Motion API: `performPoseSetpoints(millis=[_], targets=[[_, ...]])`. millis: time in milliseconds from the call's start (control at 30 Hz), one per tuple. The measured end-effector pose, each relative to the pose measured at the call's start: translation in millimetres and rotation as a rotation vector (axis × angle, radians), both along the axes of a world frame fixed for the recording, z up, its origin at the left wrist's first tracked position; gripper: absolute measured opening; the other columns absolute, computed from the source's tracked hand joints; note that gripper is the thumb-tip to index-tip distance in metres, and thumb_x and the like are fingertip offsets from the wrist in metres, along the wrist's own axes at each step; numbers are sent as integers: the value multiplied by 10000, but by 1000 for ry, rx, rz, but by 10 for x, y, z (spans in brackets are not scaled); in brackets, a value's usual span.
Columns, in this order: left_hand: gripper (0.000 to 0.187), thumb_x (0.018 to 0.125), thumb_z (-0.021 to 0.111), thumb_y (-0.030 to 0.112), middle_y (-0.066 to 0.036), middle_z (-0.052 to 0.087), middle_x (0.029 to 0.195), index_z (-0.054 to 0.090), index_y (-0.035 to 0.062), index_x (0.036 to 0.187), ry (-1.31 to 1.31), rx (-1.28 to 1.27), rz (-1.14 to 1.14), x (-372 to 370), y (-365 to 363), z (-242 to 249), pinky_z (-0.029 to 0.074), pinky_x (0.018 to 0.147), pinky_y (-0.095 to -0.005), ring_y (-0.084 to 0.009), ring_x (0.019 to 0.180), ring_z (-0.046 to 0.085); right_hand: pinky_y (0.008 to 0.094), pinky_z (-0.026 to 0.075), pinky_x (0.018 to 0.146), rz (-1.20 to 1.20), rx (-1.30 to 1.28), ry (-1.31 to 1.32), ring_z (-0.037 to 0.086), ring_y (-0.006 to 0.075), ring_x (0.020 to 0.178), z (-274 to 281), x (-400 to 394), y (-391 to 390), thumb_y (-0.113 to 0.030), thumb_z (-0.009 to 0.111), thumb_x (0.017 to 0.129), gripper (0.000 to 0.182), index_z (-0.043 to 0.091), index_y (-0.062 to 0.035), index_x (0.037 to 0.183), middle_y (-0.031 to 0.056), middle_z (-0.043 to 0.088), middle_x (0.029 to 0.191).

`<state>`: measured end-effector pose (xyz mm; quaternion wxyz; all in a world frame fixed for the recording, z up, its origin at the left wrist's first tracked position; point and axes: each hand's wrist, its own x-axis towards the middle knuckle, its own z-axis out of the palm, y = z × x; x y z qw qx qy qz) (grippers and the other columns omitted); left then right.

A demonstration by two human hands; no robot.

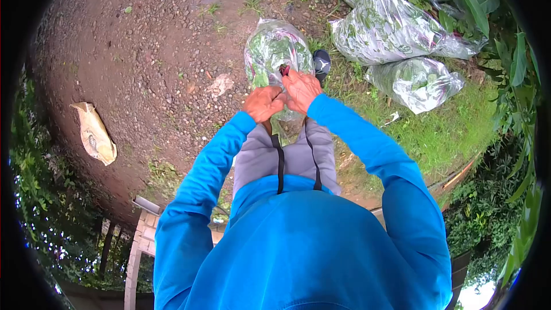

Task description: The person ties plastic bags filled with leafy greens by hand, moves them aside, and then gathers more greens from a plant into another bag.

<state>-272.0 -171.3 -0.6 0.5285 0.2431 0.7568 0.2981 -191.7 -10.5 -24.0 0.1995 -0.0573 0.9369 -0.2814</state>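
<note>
One blue top point(287, 241), smooth cloth, two long sleeves wrinkled at the elbows. One pair of grey trousers point(249, 158), two dark cords point(280, 166) hanging over them.

Two bare hands, side by side over the near end of one clear bag point(275, 43). Left hand point(264, 104): fingers curled in, clenched on the bag's plastic. Right hand point(302, 91): fingers bent and pinched on the same plastic, just beside the left. Exact fold between the fingertips is hidden. One small dark red bit point(284, 70) at the right fingertips; can't tell if it's held or inside.

Bag is thin, shiny, rounded, stuffed with green and purplish leaves. It sits on the ground in front of the person; its bulk is just beyond both hands, some plastic showing below them.

One dark shoe point(322, 63), white mark on top, just right of the bag. One pale crumpled scrap point(220, 85) on rough, pebbly dirt point(155, 63), left of the bag.

Right side: at least three more clear bags point(390, 28), crinkled, leaf-filled, piled together on grass point(413, 132); overlap blocks an exact count. Far left: one flat tan sack point(94, 133), creased, lying apart.
</note>
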Motion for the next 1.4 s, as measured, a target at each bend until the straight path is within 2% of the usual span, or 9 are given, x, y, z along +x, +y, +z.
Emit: performPoseSetpoints(millis=[167, 300, 367, 600, 700, 800, 867, 967, 1400], targets=[[363, 844, 478, 349, -225, 567, 745, 573, -1, 816, -319, -2, 24, 76, -10, 34, 426, 667, -441, -391, 732, 558, 436, 463, 758, -50, -42, -193, 561, 307, 913, 187, 139, 14, -258, 738, 589, 529, 535, -64, 1037, 126, 494, 961], [345, 845, 478, 328, -224, 566, 740, 553, -4, 790, -355, -29, 25, 100, 29, 110, 421, 657, -432, -385, 718, 556, 438, 453, 743, -74, -100, 21, 549, 311, 905, -72, 295, 46, -231, 729, 567, 514, 523, -66, 1008, 123, 484, 935], [298, 813, 495, 293, -217, 577, 713, 550, 3, 773, -37, 77, -94, 99, 45, 97, 427, 630, -448, -385, 696, 566, 447, 449, 710, -102, -109, 93, 550, 315, 881, -144, 300, 87, -216, 715, 556, 498, 511, -61, 983, 124, 482, 910], [281, 717, 547, 319, -179, 597, 672, 598, 53, 788, 212, -18, -406, -130, 257, 192, 456, 590, -484, -379, 674, 590, 459, 448, 823, -190, -212, 11, 536, 342, 968, -335, 323, 27, -212, 714, 616, 533, 533, -52, 1090, 142, 493, 1026], [274, 663, 558, 315, -152, 617, 690, 611, 76, 785, 560, 362, -425, -248, 290, -194, 464, 591, -472, -352, 668, 602, 455, 467, 784, -278, -205, -107, 555, 355, 931, -167, 282, -11, -205, 669, 658, 465, 542, -30, 1069, 166, 508, 993], [294, 639, 563, 322, -144, 624, 697, 622, 98, 819, 446, 319, -596, -470, 537, -345, 461, 593, -475, -346, 676, 607, 453, 481, 744, -361, -156, -136, 574, 368, 872, -85, 319, -26, -192, 620, 692, 390, 550, 1, 1024, 197, 518, 947], [303, 582, 586, 321, -153, 627, 692, 651, 109, 789, 514, 394, -539, -469, 618, -544, 466, 587, -471, -353, 677, 610, 456, 486, 728, -387, -137, -113, 581, 375, 842, -76, 326, -21, -184, 597, 704, 360, 551, 16, 1000, 212, 521, 927], [287, 504, 613, 314, -187, 615, 661, 660, 77, 657, 418, 46, -487, -515, 874, -550, 471, 571, -466, -380, 642, 600, 478, 484, 720, -447, -98, -147, 585, 385, 800, -64, 277, -4, -168, 582, 709, 329, 545, 30, 969, 221, 515, 912], [307, 540, 598, 293, -237, 589, 660, 608, 2, 639, 316, -89, -288, -726, 1122, -857, 464, 572, -462, -407, 645, 590, 431, 491, 594, -284, -136, 282, 573, 333, 684, -409, 50, 346, -116, 609, 747, 169, 561, 3, 857, 158, 501, 777]])
